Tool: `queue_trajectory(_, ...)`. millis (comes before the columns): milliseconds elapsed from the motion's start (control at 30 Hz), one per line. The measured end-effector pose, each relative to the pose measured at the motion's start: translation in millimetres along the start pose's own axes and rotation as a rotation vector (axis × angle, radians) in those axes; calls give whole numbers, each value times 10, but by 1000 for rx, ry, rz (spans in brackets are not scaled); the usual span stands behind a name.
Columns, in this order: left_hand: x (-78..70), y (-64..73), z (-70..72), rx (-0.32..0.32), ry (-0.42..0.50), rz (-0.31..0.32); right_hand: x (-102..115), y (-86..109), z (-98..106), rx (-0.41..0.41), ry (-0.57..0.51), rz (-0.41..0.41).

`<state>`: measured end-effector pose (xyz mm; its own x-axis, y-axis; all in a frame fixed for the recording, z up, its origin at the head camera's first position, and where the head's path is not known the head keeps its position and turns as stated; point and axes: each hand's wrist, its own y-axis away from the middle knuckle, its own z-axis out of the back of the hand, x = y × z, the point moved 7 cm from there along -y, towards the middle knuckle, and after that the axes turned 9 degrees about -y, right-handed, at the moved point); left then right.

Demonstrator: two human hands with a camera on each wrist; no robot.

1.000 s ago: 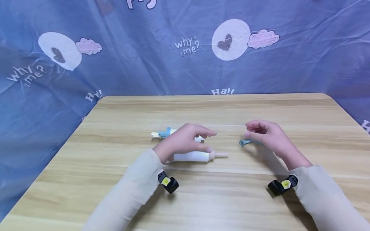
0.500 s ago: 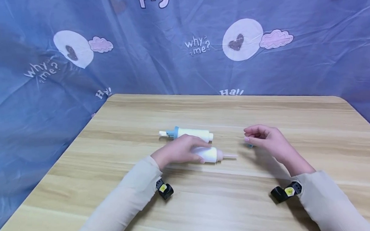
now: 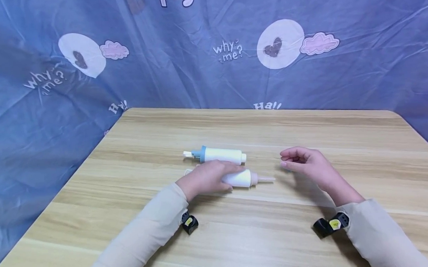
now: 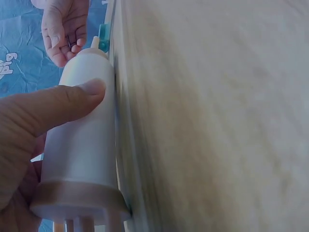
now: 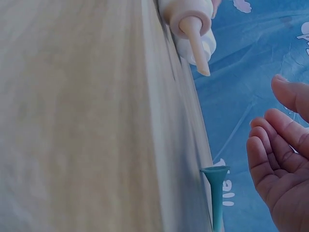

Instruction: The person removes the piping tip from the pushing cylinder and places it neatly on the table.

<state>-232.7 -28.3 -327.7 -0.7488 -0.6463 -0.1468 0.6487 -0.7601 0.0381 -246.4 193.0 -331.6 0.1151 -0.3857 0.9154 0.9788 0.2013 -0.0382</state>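
While pink-nozzled bottle (image 3: pixel 239 179) lay on its side on tabletop (image 3: pixel 256 234), left hand (image 3: pixel 210 177) gripped its white body. Pink nozzle (image 3: pixel 266 179) pointed to bottle's right. Right hand (image 3: pixel 305 161), well apart to bottle's right, hung with fingers loosely bent, thumb clear of them. Teal flared nozzle (image 5: pixel 217 195) lay near that hand, also right of bottle. Just beyond bottle, blue-collared bottle (image 3: pixel 223 154) lay sideways; far beyond, printed blue cloth (image 3: pixel 183 71) hung.

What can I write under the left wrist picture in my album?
The left hand grips a white tube, with the right hand and a teal piece beyond its nozzle.
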Motion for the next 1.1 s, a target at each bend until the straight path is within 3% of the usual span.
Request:
queue_trajectory(200,-11,-9,-15,-7,-71,-8,11,-2,-42,7,-24,3)
queue_trajectory(667,-37,18,13,-46,-61,-44,59,10,-201,60,-31,16)
queue_trajectory(900,-91,60,131,-87,-18,-52,137,59,-284,87,-37,17)
queue_trajectory(1100,-143,89,231,-118,2,-65,225,112,-371,112,-67,69)
